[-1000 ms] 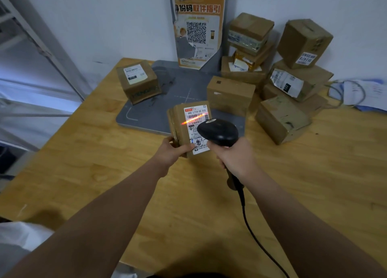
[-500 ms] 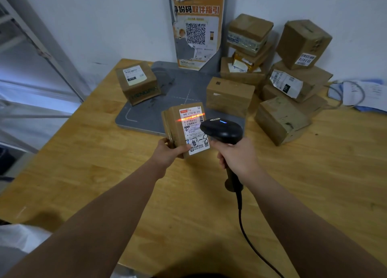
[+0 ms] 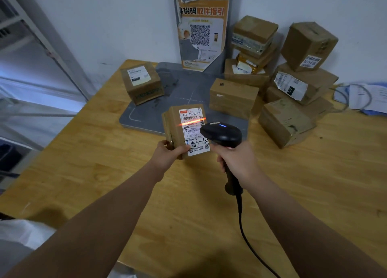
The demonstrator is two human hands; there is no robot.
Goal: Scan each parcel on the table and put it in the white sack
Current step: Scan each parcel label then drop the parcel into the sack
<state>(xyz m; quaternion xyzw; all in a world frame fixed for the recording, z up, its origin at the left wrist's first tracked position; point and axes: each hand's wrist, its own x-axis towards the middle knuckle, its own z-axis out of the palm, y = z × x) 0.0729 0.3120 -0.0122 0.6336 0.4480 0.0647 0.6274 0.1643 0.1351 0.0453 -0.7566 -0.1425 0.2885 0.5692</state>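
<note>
Head view: scanner [image 3: 221, 134] hides part of the parcel [image 3: 174, 127]

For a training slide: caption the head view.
Left hand holds a brown cardboard parcel; right hand aims a black handheld scanner, orange beam across its label.

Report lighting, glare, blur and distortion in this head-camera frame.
Head view: soft, even indoor light; the black handheld scanner's orange beam flares across the white label of the brown cardboard parcel; a dark shadow covers the wooden table's near edge; wide-angle bending at the edges; grey shelving at left is hazy.
</note>
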